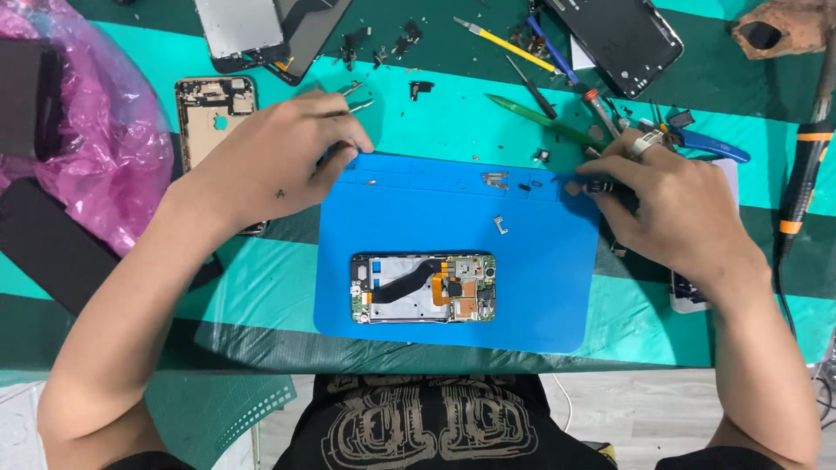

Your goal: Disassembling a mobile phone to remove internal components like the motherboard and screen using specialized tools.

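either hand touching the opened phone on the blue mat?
No. The opened phone lies alone on the blue mat; the left hand and right hand rest at the mat's far corners.

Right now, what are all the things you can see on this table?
opened phone: one, back off, circuit boards showing, lying on the mat
repair mat: one, blue, middle of the table
small metal parts: a few, grey, on the mat's top trays
table cover: one, striped light and dark green
plastic bag: one, pink, far left
phone frame: one, gold, beside the bag
phone panels: several, dark, along the top edge
pry tool: one, green, above the mat
pliers: one, blue handles, top right
soldering iron: one, black and orange, right edge
left hand: holds tweezers at the mat's top left corner
right hand: grips a dark screwdriver at the mat's top right
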